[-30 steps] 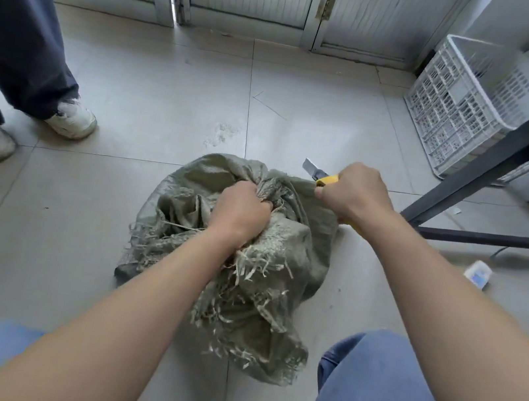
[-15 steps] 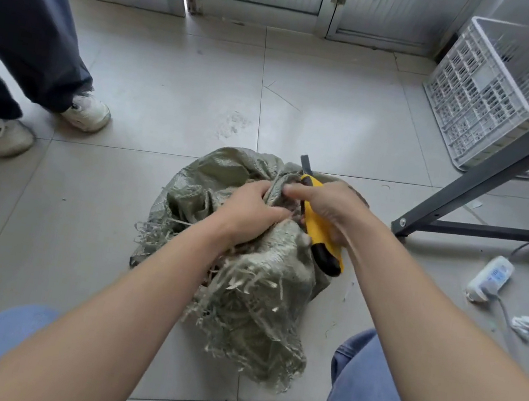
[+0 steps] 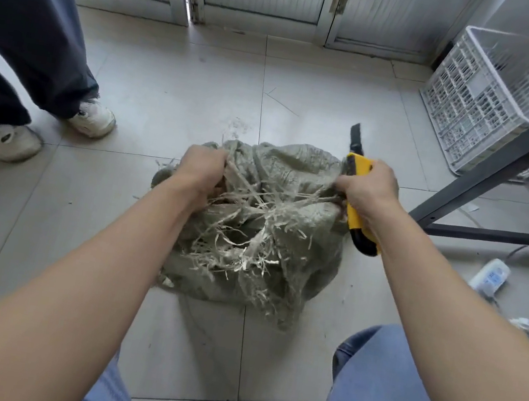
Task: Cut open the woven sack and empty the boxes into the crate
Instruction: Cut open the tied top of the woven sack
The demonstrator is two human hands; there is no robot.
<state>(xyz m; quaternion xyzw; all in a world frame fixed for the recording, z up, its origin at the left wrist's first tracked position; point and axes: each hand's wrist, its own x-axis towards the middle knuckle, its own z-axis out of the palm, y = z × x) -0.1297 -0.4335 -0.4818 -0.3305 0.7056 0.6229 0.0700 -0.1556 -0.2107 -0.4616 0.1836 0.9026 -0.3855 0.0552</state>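
A grey-green woven sack [image 3: 294, 177] lies crumpled on the floor tiles, its near side cut into frayed strips. My left hand [image 3: 200, 169] grips the sack's left edge. My right hand [image 3: 366, 192] holds a yellow utility knife [image 3: 359, 194] with its blade pointing away from me, and its fingers also pinch the sack's right edge. The two hands hold the opening spread apart. No boxes show inside. The white lattice crate [image 3: 480, 96] stands at the far right by the wall.
Another person's legs and white shoes [image 3: 91, 117] stand at the left. A dark metal table leg and crossbar [image 3: 487, 187] run along the right. A white power strip [image 3: 490, 276] lies on the floor right of the sack. White doors close the back.
My hands, close together on the sack's gathered top before, have pulled apart sideways and spread the cut opening. The knife moved right with my right hand.
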